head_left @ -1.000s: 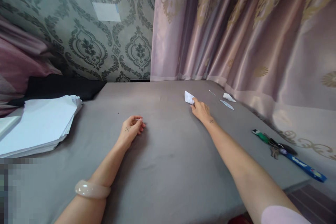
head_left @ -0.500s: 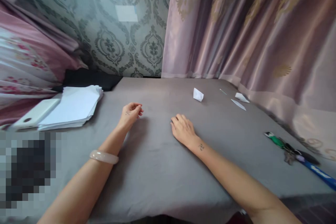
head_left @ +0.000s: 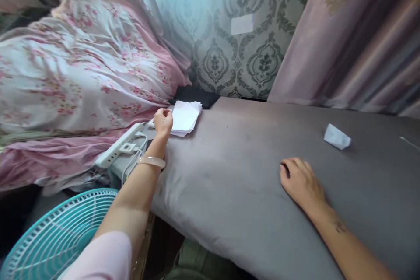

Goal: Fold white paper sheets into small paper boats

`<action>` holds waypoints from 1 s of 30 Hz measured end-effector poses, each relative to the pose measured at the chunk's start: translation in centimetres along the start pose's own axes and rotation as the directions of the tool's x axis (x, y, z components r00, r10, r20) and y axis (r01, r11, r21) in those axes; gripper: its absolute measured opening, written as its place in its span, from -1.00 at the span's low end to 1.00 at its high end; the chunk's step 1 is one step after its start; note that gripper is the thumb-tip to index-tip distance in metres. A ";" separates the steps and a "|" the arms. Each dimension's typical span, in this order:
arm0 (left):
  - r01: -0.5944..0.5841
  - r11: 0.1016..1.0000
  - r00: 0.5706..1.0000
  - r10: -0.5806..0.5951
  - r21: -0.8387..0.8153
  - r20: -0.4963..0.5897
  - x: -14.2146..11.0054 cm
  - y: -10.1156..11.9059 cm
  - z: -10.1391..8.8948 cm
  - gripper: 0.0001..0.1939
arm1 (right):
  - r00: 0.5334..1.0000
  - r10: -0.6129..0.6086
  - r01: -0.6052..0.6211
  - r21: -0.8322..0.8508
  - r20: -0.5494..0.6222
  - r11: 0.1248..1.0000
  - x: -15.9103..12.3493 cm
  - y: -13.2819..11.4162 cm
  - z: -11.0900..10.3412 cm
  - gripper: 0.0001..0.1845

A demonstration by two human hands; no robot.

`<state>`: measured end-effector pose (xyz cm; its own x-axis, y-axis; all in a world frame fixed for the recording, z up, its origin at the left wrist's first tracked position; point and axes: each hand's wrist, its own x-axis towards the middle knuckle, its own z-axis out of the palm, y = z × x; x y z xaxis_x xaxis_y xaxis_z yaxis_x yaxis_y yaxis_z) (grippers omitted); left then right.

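My left hand (head_left: 163, 121) is at the left edge of a stack of white paper (head_left: 186, 116), wearing a pale bangle on its arm. Its fingers are curled together, and whatever they may grip is hidden. On the grey cloth of the table (head_left: 229, 175) rests my right hand (head_left: 302, 183), palm down and holding nothing, its thumb a little apart from the fingers. Beyond it and to the right stands a small folded white paper piece (head_left: 337, 136).
A black flat item (head_left: 197, 96) lies behind the stack. A white power strip (head_left: 120, 145) with plugs and cables runs along the table's left edge. Below it is a turquoise fan (head_left: 62, 232). Floral fabric (head_left: 98, 70) is heaped at the left. A thin stick (head_left: 408, 141) lies far right.
The view has swung left, bringing the fan and power strip into sight. My left hand has moved from over the table to the paper stack. My right hand stays on the cloth.
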<state>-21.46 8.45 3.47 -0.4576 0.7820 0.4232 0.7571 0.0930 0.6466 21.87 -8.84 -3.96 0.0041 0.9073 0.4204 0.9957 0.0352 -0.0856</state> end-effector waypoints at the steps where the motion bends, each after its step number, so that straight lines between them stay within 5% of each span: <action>1: -0.016 0.999 0.999 0.015 0.030 0.029 0.2 -0.2 0.0 -0.66 | 1.000 -0.003 0.003 -0.006 -0.008 1.000 0.0 0.1 0.1 -0.72; 5: -0.096 0.988 0.974 0.068 0.120 0.218 0.4 0.3 1.3 -0.70 | 0.999 -0.025 0.025 -0.001 -0.026 1.000 0.1 0.4 0.6 -0.71; 14: -0.097 0.949 0.905 -0.042 0.301 0.423 0.5 2.5 4.6 -0.27 | 0.999 -0.017 0.018 0.029 -0.044 0.999 0.1 0.4 0.5 -0.70; 21: -0.042 0.934 0.936 -0.088 0.354 0.342 1.3 4.3 5.8 -0.28 | 0.999 -0.009 0.010 0.020 -0.043 1.000 0.1 0.4 0.7 -0.71; 30: 0.101 0.972 0.958 -0.152 0.210 0.242 3.2 7.5 11.2 -0.51 | 0.999 -0.008 0.012 0.064 -0.053 0.998 0.2 0.7 1.1 -0.77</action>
<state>-12.01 18.53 2.56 -0.4405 0.8846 0.1535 0.7879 0.2989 0.5384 22.51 -8.22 -4.93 0.0008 0.8835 0.4684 0.9877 0.0725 -0.1385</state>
